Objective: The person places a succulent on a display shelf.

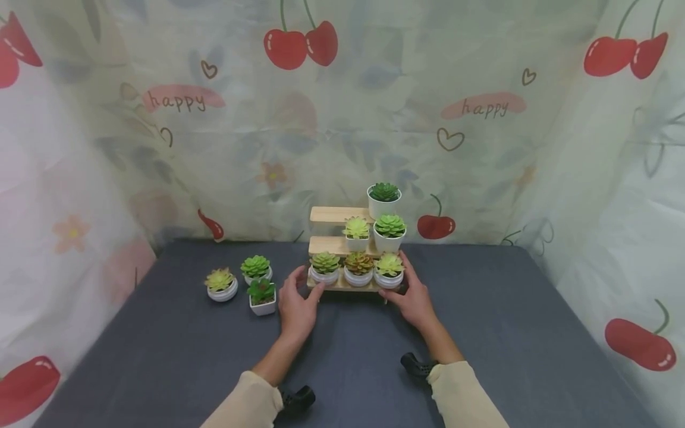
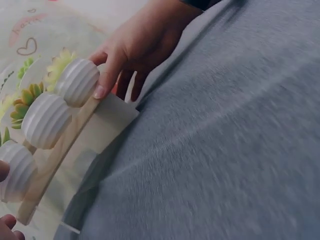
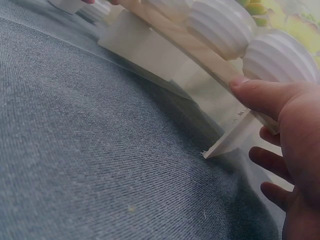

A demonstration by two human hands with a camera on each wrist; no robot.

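A three-step wooden plant stand (image 1: 337, 244) with clear side panels stands at the back of the table. Three succulents in ribbed white pots line its bottom step: a green one (image 1: 324, 265), a reddish one (image 1: 358, 266) and a yellow-green one (image 1: 389, 267). My left hand (image 1: 299, 306) holds the stand's left end, thumb in front by the green succulent's pot. At the right end my right hand (image 1: 416, 302) grips the bottom step, its thumb pressing the front edge; the other fingers show below the board in the right wrist view.
On the middle step stand a small light-green succulent (image 1: 357, 230) and a larger green one (image 1: 390, 232). A dark-green succulent (image 1: 384, 201) is on the top step's right. Left on the dark tablecloth (image 1: 353, 368) sit three more potted succulents (image 1: 222, 284). Patterned curtains (image 1: 342, 119) enclose the table.
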